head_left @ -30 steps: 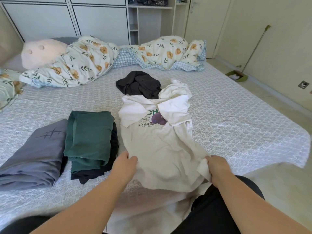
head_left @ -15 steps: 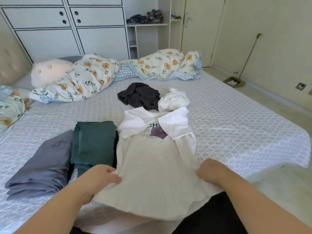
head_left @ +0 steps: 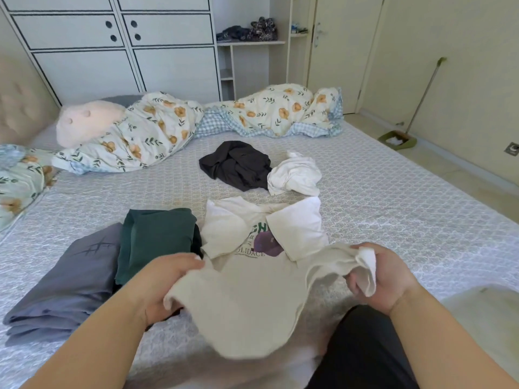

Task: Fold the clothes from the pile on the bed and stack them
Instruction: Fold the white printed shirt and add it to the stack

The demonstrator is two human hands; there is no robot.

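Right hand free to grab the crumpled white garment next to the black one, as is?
Probably not yet. The right hand grips the cream T-shirt's hem, so it's occupied. The white garment lies uncovered farther up the bed, nothing between.

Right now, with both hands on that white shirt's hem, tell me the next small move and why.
Probably carry the hem forward over the printed chest to fold the white T-shirt in half. Both sleeves already lie folded inward, the left hand and right hand each grip a lifted bottom corner, and the collar end lies flat on the bed.
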